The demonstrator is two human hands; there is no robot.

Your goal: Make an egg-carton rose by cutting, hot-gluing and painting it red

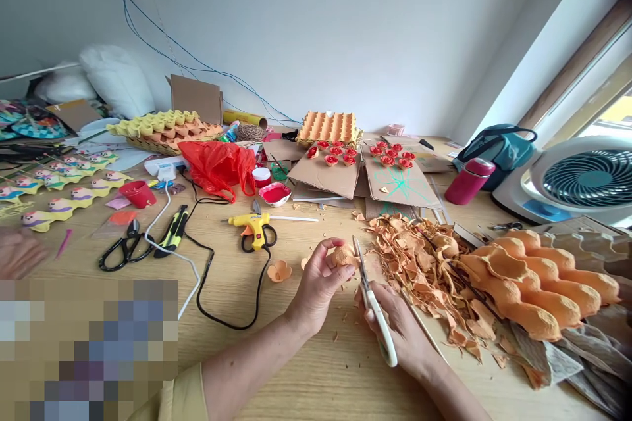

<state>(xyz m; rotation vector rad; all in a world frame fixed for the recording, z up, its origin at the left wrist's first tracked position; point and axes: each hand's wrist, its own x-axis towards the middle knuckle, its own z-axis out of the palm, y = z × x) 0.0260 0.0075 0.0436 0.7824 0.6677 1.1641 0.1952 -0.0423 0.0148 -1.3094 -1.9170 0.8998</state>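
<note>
Pinched in the fingers of my left hand [316,286] is an orange egg carton cup [345,254]. My right hand [395,322] grips white-handled scissors [378,322], whose blades point up and touch or nearly touch the cup's right side. Left of my left hand, a cut orange carton flower [279,271] lies on the table, with another small piece partly hidden by my fingers. A heap of orange carton scraps [419,263] spreads to the right of the scissors. Farther right sits an orange egg carton [538,283] with rounded cups upward.
A yellow glue gun [254,229], its black cord looping forward, lies beside black scissors [127,247] and a utility knife [172,231]. Red carton flowers rest on cardboard [328,177]. A pink bottle [469,181] and fan [582,177] stand right. Another person's hand [20,253] is far left.
</note>
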